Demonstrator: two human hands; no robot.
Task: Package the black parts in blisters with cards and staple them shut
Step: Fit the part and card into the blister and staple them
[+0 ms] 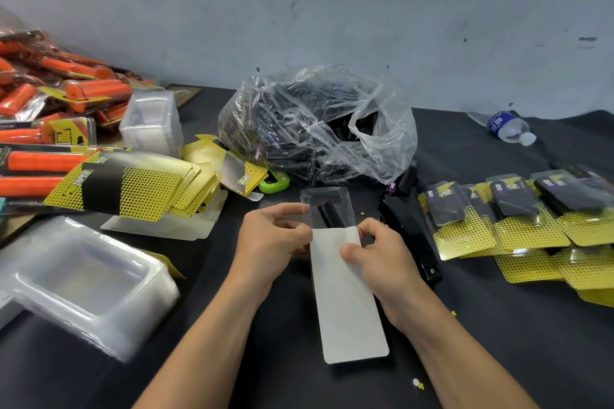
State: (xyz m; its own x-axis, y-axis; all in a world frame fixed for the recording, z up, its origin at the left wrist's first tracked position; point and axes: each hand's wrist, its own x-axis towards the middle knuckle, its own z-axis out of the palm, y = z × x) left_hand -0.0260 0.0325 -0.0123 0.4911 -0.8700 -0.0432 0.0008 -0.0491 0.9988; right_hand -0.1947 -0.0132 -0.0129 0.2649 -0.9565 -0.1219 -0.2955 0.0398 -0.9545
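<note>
At the centre of the frame, both hands work over the dark table. The left hand pinches the left edge of a clear blister that holds one black part. The blister sits just above and between the two hands. The right hand grips the right edge of a card between thumb and curled fingers. The card shows its white back, its top end meets the blister and the rest runs toward the lower edge of the frame. Behind the hands lies a clear plastic bag of black parts. At the left are yellow cards and stacked empty blisters. Finished packs overlap at the right.
</note>
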